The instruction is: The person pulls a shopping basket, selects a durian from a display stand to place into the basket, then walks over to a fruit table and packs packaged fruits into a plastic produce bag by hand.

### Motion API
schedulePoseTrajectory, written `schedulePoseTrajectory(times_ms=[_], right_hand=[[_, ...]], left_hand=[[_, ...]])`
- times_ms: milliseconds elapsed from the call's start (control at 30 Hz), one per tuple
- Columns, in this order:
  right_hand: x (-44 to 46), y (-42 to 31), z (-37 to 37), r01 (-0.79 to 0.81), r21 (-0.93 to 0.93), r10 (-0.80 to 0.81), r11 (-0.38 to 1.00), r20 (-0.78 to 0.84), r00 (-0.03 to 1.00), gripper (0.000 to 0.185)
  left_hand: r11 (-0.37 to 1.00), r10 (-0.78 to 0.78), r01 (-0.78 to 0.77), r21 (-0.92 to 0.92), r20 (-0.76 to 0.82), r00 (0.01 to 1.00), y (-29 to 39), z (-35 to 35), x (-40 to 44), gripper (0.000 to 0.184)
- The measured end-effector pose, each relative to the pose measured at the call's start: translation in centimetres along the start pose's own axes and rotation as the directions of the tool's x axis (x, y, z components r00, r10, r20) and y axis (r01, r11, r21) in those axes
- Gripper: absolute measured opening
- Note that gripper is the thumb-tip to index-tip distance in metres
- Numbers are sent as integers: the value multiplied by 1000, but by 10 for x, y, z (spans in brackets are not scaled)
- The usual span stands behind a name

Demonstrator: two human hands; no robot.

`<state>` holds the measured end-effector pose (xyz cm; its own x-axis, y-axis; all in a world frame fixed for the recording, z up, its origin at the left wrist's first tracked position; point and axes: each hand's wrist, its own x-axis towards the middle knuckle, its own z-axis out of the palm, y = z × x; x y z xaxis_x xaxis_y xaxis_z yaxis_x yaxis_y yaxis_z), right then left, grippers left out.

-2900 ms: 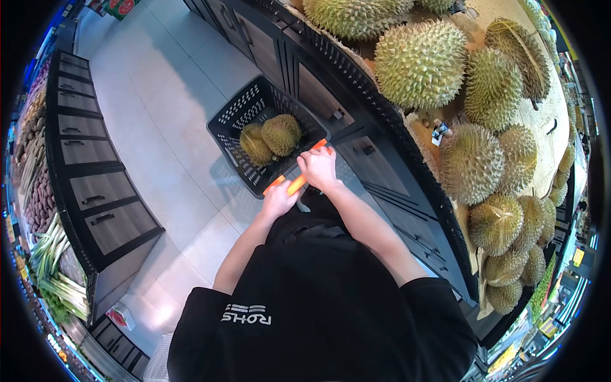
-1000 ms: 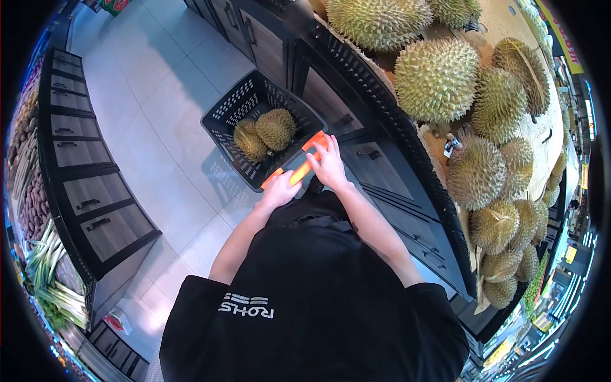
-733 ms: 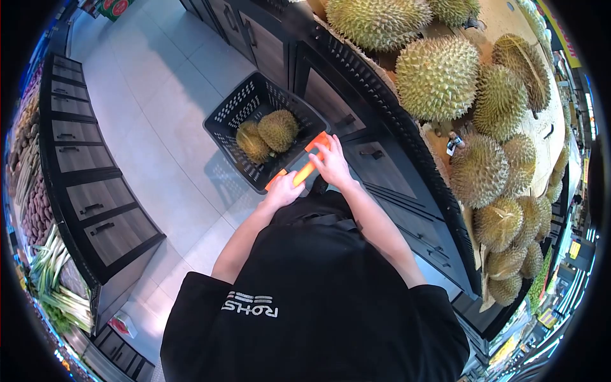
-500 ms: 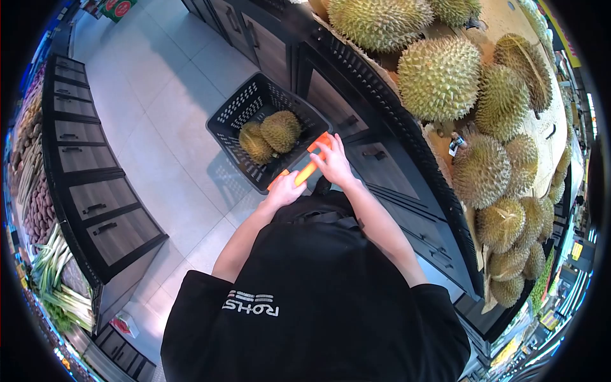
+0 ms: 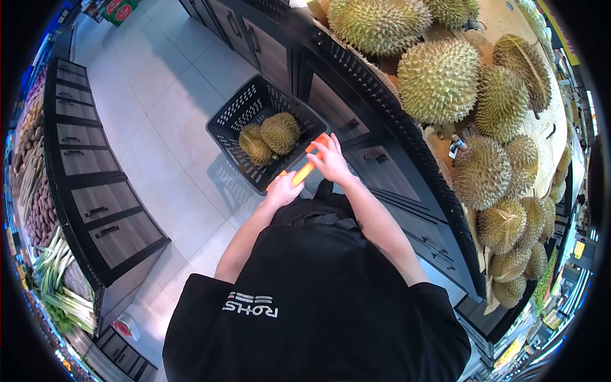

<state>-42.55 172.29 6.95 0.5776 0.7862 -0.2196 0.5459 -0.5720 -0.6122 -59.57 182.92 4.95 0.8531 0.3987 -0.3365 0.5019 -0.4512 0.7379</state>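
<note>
Right of the basket, the durian stand (image 5: 388, 175) is running alongside us. The black basket (image 5: 238, 114) itself is sitting almost where it was. Inside it, the two durians (image 5: 280, 132) are still lying side by side. At its near side, we are holding the orange-yellow handle (image 5: 304, 173): our left hand (image 5: 283, 192) is curling closed round the left part, while our right hand (image 5: 331, 162), now farther from the left than before, is gripping the right end with straighter, looser fingers.
</note>
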Motion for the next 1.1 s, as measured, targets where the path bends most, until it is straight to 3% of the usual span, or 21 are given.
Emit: schedulePoseTrajectory(times_ms=[433, 667, 933, 1100], right_hand=[[6, 1, -3, 25, 5, -25, 1000, 61, 998, 54], [-13, -19, 5, 5, -23, -7, 1000, -56, 998, 58], [-1, -17, 0, 44, 11, -44, 999, 8, 999, 60], [5, -21, 0, 26, 40, -26, 999, 2, 1000, 59]], left_hand=[[999, -23, 23, -28, -3, 1000, -3, -8, 2, 32], [1000, 17, -17, 9, -30, 999, -8, -7, 3, 32], [997, 60, -61, -45, -12, 998, -13, -9, 10, 33], [990, -5, 6, -143, 5, 1000, -19, -12, 14, 34]])
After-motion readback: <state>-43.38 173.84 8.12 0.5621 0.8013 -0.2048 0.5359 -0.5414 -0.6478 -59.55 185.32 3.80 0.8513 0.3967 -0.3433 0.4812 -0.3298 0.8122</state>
